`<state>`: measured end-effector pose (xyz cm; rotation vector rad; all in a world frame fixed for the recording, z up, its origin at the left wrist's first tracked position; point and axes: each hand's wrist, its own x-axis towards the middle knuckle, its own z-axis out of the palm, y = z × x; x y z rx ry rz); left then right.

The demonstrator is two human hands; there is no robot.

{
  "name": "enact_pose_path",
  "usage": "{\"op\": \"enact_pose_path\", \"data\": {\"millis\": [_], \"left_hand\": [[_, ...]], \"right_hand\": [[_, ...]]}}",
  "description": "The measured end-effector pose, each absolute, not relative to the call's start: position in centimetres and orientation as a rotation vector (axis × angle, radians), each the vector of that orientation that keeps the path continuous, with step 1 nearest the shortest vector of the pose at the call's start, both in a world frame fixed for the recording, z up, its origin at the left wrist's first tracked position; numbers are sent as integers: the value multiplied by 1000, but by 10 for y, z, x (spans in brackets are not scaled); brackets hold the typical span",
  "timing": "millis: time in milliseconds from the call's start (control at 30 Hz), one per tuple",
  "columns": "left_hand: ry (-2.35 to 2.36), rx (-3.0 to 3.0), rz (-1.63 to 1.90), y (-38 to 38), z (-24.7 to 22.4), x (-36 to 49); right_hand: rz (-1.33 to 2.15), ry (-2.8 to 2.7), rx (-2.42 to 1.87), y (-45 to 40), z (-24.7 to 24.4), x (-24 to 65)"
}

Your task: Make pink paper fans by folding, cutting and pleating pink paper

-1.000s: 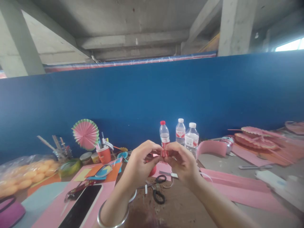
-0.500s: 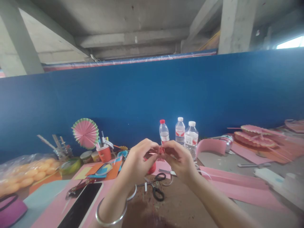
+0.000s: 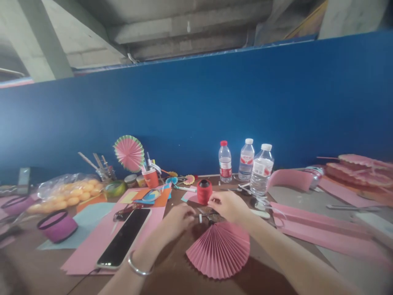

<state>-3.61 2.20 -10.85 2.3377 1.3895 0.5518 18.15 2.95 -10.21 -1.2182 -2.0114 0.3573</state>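
Observation:
A pink pleated paper fan [image 3: 217,254] is spread below my hands, its narrow end close under my right hand [image 3: 230,206]. The right hand's fingers are curled in a pinch beside a red spool of thread [image 3: 204,192]; whatever lies between them is too small to make out. My left hand [image 3: 180,218], a silver bangle on its wrist, has its fingers bent together left of the scissors [image 3: 210,214]. Nothing in that hand can be made out. The scissors lie between the two hands, partly covered by the right hand and the fan.
A phone [image 3: 125,237] rests on pink paper at the left. Behind it stands a red cup [image 3: 150,178] of pens. Three water bottles [image 3: 225,164] stand at the back against a blue partition [image 3: 184,110]. Folded pink paper [image 3: 319,227] lies at the right.
My hands have come down and apart from their raised, joined position. The pink fan now shows below them, and the red spool is uncovered. The view has tilted down.

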Motion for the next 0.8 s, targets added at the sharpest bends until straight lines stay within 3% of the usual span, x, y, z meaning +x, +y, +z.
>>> {"op": "enact_pose_path", "data": {"millis": [333, 633, 800], "left_hand": [[1516, 2423, 409, 14, -127, -99], [1345, 2381, 722, -10, -124, -60], [1177, 2375, 843, -13, -135, -56]], "right_hand": [[515, -1959, -1198, 22, -142, 154], [1230, -1421, -970, 13, -147, 122], [1419, -1189, -839, 9, -146, 120]]}}
